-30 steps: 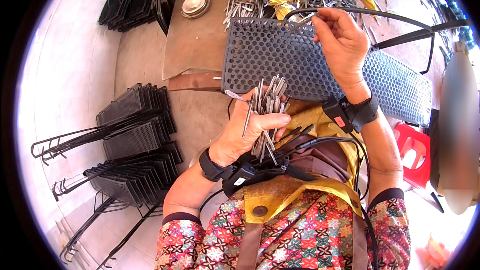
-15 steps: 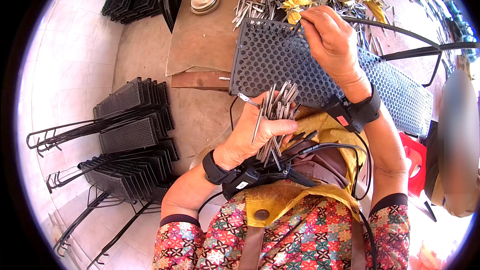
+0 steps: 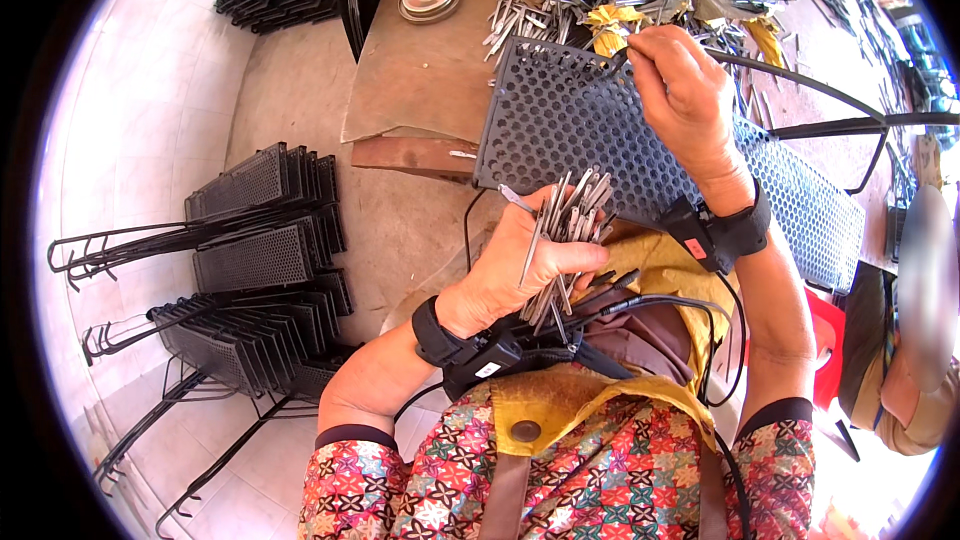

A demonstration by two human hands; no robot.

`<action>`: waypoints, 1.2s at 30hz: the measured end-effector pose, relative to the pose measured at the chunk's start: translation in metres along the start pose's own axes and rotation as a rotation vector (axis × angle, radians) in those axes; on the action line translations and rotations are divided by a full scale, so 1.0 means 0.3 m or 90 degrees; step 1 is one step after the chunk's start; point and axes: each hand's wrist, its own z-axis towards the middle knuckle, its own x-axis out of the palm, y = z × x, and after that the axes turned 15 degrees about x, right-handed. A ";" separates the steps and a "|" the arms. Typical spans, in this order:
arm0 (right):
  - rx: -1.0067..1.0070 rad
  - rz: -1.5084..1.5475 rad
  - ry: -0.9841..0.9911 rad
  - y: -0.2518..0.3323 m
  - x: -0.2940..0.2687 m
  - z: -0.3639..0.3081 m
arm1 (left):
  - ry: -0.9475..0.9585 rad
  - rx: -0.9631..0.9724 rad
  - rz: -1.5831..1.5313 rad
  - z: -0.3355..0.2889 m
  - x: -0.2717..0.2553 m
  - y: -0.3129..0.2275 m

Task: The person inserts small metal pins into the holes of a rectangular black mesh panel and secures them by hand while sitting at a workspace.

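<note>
Snugly, the left hand (image 3: 515,258) encircles metal strips (image 3: 577,212), seemingly to bunch them, while the right hand (image 3: 690,100) pinches apparently another.

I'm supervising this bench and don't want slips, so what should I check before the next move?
1. Left hand securing the metal strips: ok, thumb across the bundle.
2. Right hand over the perforated panel: ok, near its far edge.
3. Thin piece seated in a hole: cannot tell, too small.
4. Black cables well away from the bundle: not ok, close to its lower ends.
</note>
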 end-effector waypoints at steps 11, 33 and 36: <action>0.016 -0.049 0.089 -0.033 0.014 -0.030 | 0.002 0.014 0.020 -0.004 -0.002 0.005; 0.157 0.722 0.307 0.410 -0.317 -0.014 | 0.014 0.016 0.090 0.009 0.082 -0.005; 0.123 0.748 0.294 0.409 -0.361 -0.020 | -0.016 0.014 0.093 -0.007 0.093 -0.019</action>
